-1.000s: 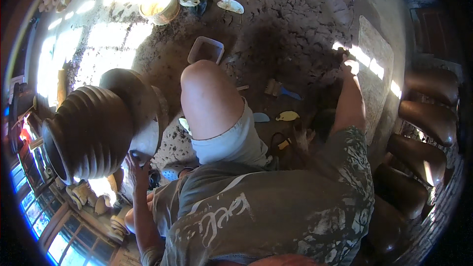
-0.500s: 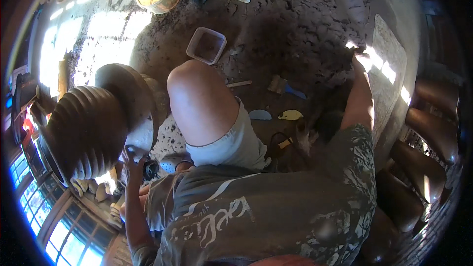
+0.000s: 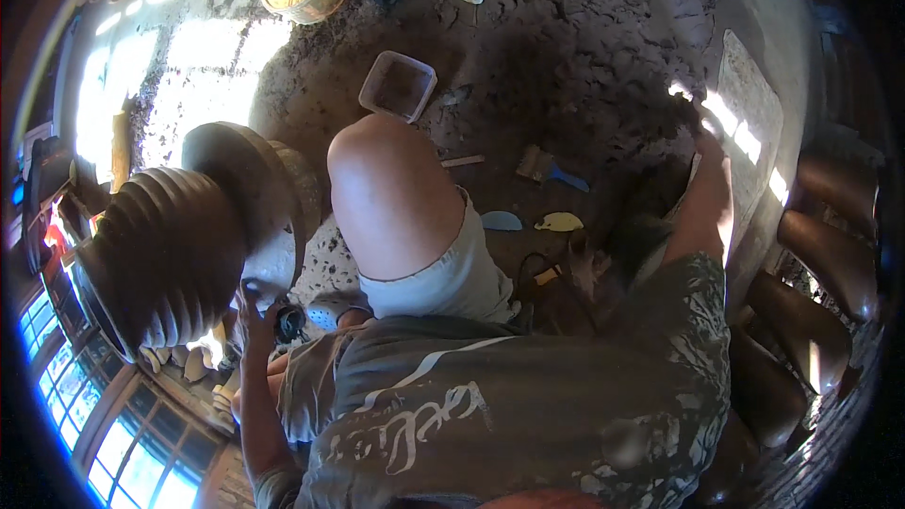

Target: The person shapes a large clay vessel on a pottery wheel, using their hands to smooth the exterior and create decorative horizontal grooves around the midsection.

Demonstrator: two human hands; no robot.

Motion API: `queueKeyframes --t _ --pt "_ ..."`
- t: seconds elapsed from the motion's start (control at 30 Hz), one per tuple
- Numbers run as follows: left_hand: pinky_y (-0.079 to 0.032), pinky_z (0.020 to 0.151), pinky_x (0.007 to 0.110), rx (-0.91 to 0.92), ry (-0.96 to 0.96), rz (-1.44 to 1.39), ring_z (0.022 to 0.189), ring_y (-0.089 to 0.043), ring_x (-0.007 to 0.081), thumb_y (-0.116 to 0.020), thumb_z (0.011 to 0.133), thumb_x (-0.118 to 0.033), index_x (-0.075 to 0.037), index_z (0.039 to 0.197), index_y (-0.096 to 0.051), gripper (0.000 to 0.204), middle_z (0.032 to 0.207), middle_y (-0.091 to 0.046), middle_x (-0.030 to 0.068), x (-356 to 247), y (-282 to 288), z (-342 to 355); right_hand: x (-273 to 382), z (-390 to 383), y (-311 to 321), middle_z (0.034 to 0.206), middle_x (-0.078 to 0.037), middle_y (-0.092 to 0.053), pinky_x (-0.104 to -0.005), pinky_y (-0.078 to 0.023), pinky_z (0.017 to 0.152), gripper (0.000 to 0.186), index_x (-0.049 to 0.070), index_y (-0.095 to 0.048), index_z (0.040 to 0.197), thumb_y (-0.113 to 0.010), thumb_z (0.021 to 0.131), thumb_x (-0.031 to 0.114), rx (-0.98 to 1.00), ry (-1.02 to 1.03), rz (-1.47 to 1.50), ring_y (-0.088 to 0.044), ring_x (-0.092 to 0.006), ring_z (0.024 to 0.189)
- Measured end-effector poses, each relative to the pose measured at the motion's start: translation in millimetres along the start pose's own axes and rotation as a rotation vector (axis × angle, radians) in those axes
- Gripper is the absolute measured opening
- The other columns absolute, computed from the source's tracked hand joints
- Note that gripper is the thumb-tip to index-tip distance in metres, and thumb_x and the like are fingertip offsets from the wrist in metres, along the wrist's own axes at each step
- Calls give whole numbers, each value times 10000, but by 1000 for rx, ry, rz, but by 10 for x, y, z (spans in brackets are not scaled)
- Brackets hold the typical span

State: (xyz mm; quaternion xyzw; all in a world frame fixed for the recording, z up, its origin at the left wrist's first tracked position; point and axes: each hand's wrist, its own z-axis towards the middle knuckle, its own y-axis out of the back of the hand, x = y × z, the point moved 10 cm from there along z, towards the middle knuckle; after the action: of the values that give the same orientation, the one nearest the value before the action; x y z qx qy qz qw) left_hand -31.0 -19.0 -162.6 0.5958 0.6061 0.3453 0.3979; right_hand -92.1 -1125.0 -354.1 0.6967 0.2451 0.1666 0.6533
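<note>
From your right hand (image 3: 701, 119), a passage runs leftward across the dark, clay-smeared floor (image 3: 566, 66), beyond the flat, blue-handled brush (image 3: 536, 166). Your raised bare knee (image 3: 377, 155) bars the low route left, and a square translucent plastic tub (image 3: 399, 88) narrows the way around it. The large brown ribbed clay pot (image 3: 174, 250) obstructs the space ahead-left of your left hand (image 3: 251, 311).

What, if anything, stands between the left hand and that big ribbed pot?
Nothing visible does. The left hand is close beside the ribbed pot, at its lower right in the picture; whether they touch is unclear.
</note>
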Motion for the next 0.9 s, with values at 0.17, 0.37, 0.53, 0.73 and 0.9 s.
queueKeyframes --t 0.17,0.37,0.53,0.73,0.9 --pt "-513 1012 546 44 38 47 1238 -619 525 -756 949 -457 51 1643 -194 1027 1537 -468 373 -26 25 67 -51 41 -49 1098 -158 -726 -423 -565 933 285 -5 -687 1191 -675 1019 222 28 -22 32 -700 -330 1001" --pt "-466 1109 515 -17 89 38 1367 -520 486 -825 874 -265 12 1639 -250 996 1573 -417 334 -12 -77 169 -183 -139 23 1102 -141 -723 -402 -568 928 247 -5 -680 1192 -681 1019 171 13 -81 183 -699 -305 998" --pt "-398 1195 504 30 162 -68 1504 -385 486 -796 914 -330 44 1619 -307 936 1648 -327 351 -139 -74 72 -75 -399 264 1105 -127 -720 -385 -570 924 219 -5 -674 1193 -686 1019 128 -25 -151 594 -699 -284 996" --pt "-375 1217 493 6 157 -87 1546 -321 472 -785 921 -382 53 1612 -324 937 1672 -286 341 41 -349 -14 986 -1104 587 1109 -110 -717 -365 -573 919 195 -5 -667 1194 -692 1019 77 288 -201 1751 -698 -259 993" --pt "-507 1059 509 174 162 -158 1284 -635 433 -779 937 -412 10 1561 -444 824 1386 -636 314 -754 211 -35 2321 -2161 1695 1166 -110 -725 -383 -574 973 204 -42 -667 1220 -655 1054 77 433 215 1902 -694 -231 1022"
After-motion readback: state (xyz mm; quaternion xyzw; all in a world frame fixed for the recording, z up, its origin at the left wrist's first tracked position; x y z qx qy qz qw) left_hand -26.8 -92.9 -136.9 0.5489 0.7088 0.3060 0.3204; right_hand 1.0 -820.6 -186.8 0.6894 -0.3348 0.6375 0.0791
